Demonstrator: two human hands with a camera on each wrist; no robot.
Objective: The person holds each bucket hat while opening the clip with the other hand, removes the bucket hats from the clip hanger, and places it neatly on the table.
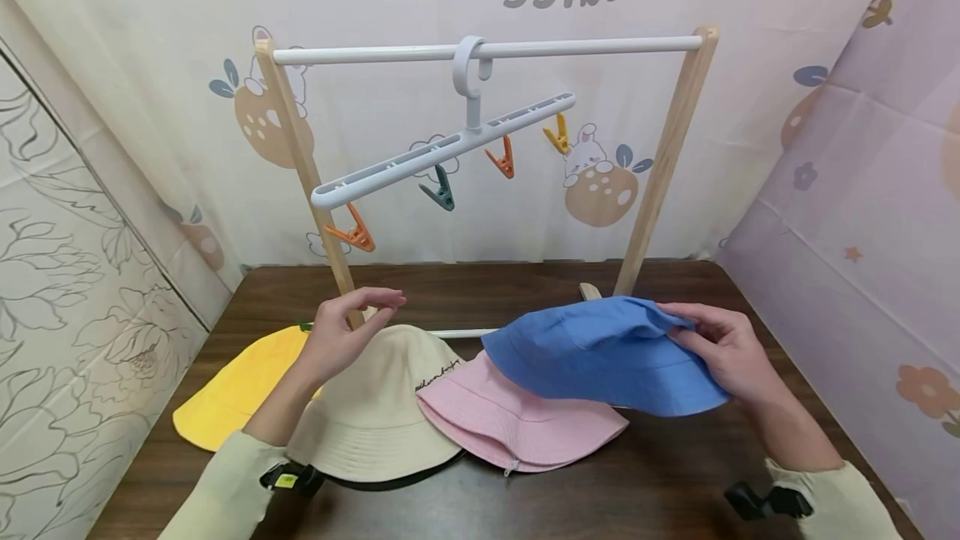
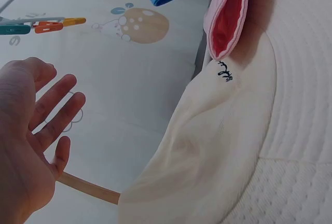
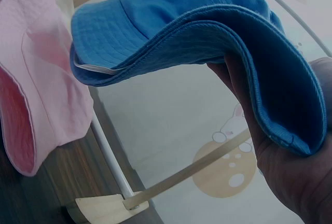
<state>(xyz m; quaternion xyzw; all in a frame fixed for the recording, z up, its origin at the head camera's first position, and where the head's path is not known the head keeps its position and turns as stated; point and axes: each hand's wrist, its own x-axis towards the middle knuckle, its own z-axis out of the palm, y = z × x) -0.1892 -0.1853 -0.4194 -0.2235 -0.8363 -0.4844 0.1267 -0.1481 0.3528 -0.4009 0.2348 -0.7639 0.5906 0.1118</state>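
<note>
My right hand [image 1: 723,348] pinches a blue bucket hat [image 1: 600,352] by its right end, and the hat hangs over part of the pink hat [image 1: 517,423]. In the right wrist view the blue hat [image 3: 171,32] is folded, its brim curving round toward the palm. My left hand [image 1: 348,327] holds nothing, its fingers loosely bent above the cream bucket hat [image 1: 382,407]. The left wrist view shows that hand [image 2: 36,125] beside the cream hat [image 2: 207,141], fingers apart. A yellow hat [image 1: 247,390] lies partly behind my left forearm.
A wooden rack with a white rail [image 1: 600,47] stands at the back of the table [image 1: 525,507]. From it hangs a grey clip hanger [image 1: 420,163] with orange clips [image 1: 356,232], a green clip [image 1: 440,190] and a yellow clip [image 1: 558,136]. Patterned curtains enclose the table.
</note>
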